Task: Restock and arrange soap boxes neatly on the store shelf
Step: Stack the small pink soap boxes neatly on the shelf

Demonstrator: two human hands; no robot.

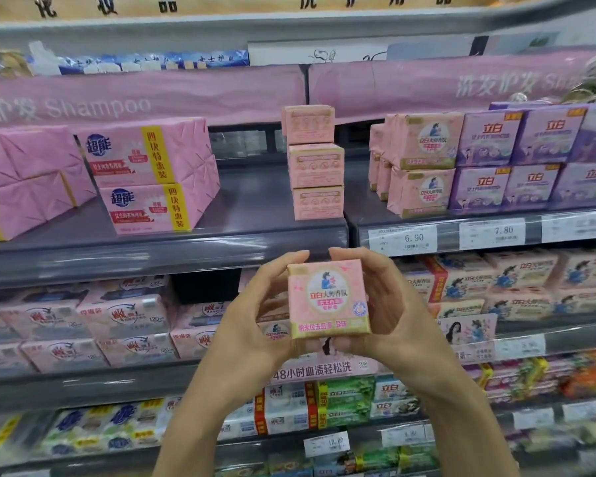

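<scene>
A person holds one pink soap box [329, 299] in front of a store shelf [255, 208], below the shelf's front edge and not touching it. The left hand [255, 315] grips the box's left side and the right hand [389, 304] grips its right. Both sets of fingers curl round the box, with the thumbs up by the top edge.

The printed front faces the camera with its lettering upright. The box looks only a little taller than it is wide. Its long axis runs roughly from 6 to 12 o'clock, with the top leaning a touch toward 11.

A stack of three pink boxes [315, 163] stands on the shelf at 12 o'clock from the held box. They show a paler printed side to the aisle. At 1 to 2 o'clock, matching pink boxes [422, 166] sit with the portrait label facing outward, just beside rows of purple boxes [516, 160]. Pink wrapped packs [148, 173] lie at 10 o'clock, and bare shelf shows between them and the stack.

The step in hand appears to be setting this box in place. To do it well, the box should probably be squared up first so its edges run level with the shelf lip. It should then be set down gently, flush with its neighbours and with the label outward like the boxes at 2 o'clock. The tall stack looks easy to nudge over, so a place beside it may be safer than a place on top.
</scene>
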